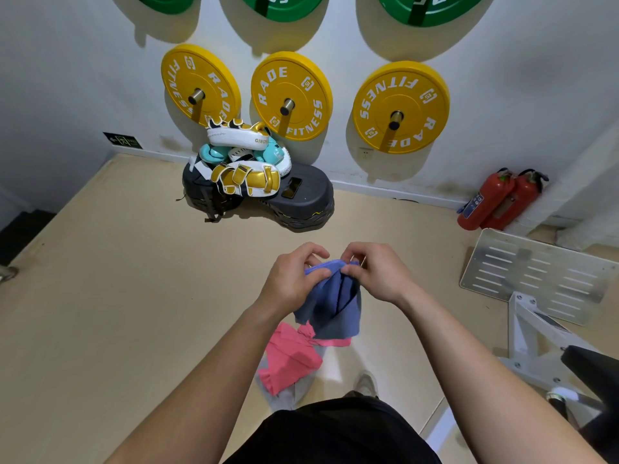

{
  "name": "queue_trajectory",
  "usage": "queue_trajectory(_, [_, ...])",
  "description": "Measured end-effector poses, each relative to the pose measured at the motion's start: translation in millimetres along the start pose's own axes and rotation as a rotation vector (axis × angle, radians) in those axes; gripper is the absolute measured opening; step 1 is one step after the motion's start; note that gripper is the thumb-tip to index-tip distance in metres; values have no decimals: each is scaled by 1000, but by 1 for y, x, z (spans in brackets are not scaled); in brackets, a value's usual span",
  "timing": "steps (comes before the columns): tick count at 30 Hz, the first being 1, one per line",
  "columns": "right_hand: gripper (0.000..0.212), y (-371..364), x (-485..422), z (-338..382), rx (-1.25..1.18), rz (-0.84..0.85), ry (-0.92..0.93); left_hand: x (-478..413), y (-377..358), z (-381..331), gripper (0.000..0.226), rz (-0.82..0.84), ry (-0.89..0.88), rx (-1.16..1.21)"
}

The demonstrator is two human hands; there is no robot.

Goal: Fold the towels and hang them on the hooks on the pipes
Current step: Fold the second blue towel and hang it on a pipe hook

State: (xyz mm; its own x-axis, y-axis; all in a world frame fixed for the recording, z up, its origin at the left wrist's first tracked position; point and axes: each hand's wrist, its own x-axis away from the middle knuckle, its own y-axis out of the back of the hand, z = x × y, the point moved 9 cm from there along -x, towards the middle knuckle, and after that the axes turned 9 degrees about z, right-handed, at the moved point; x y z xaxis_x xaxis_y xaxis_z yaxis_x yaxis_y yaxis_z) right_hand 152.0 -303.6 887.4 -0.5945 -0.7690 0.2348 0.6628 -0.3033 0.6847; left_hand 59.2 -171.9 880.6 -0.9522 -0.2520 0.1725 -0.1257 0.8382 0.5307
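A blue towel (330,304) hangs bunched in front of me, gripped at its top edge. My left hand (289,279) pinches the top left part of it and my right hand (376,272) pinches the top right, the two hands close together. Below it a pink towel (289,358) lies crumpled on the floor, on top of a grey towel (296,393) of which only an edge shows. No hooks or pipes are visible in this view.
Yellow weight plates (291,95) hang on wall pegs ahead, with green ones above. Boxing pads (244,155) are piled on a black step platform (301,199) by the wall. Two red fire extinguishers (499,199) stand at right, beside a metal footplate (536,274) of a white machine frame.
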Motion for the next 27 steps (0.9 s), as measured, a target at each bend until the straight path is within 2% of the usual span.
queue_trajectory(3, [15, 9, 0, -9, -40, -43, -27, 5, 8, 14, 6, -12, -41, -39])
queue_trajectory(9, [18, 20, -3, -18, -75, -92, -63, 9, 31, 40, 8, -143, 40, 52])
queue_trajectory(14, [21, 18, -5, -29, -209, -151, -122, 9, 40, 31, 9, -232, 51, 251])
queue_trajectory(17, [27, 15, -3, -34, -354, -233, -165, 5, 35, 27, 8, -241, 71, 318])
queue_trajectory(21, [26, -4, 2, -26, -472, -244, -171, 1, 17, 25, 5, -202, 75, 414])
queue_trajectory(27, [22, -32, 12, -11, -700, -315, -137, 6, -4, 19, 13, -199, 113, 406])
